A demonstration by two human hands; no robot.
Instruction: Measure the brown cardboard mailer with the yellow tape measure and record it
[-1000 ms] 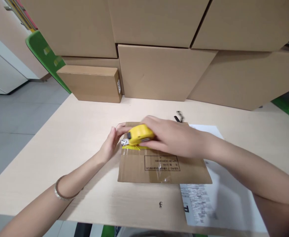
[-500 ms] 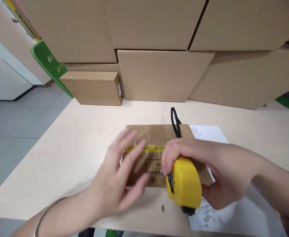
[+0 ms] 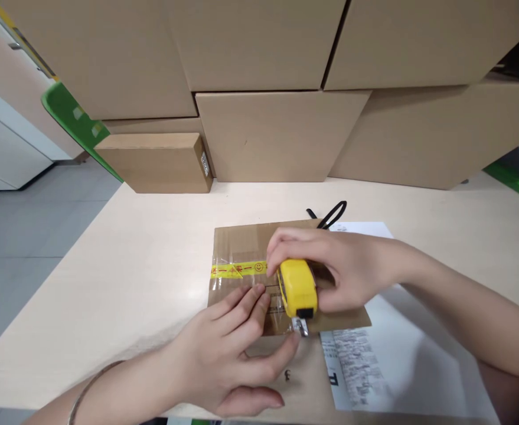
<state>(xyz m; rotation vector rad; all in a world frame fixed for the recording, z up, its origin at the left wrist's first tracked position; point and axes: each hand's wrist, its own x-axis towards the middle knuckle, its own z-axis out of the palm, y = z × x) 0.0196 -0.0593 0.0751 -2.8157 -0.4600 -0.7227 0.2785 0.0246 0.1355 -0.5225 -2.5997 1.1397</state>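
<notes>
My right hand [image 3: 343,265] grips a yellow tape measure [image 3: 298,286] low over a small cardboard box [image 3: 237,241]. A short bit of the metal blade with its hook [image 3: 301,326] pokes out below the case, at the box's near edge. My left hand [image 3: 235,348] lies with its upper fingers on the box, while its index fingertip touches the hook; thumb and fingers are apart and it grips nothing. Yellow tape [image 3: 228,270] with red print runs across the box. The measure's black wrist strap [image 3: 334,213] loops out past the far edge.
Printed white paper [image 3: 401,348] lies at the right, partly under the box. A brown carton [image 3: 166,168] stands at the back left of the pale table [image 3: 130,254]. Large stacked cartons [image 3: 272,136] form a wall behind, with a green panel [image 3: 71,121] to the left.
The tape measure has come down onto the box and tilted upright, and its blade tip now shows. My left hand has moved from hovering to resting on the box, index finger at the hook.
</notes>
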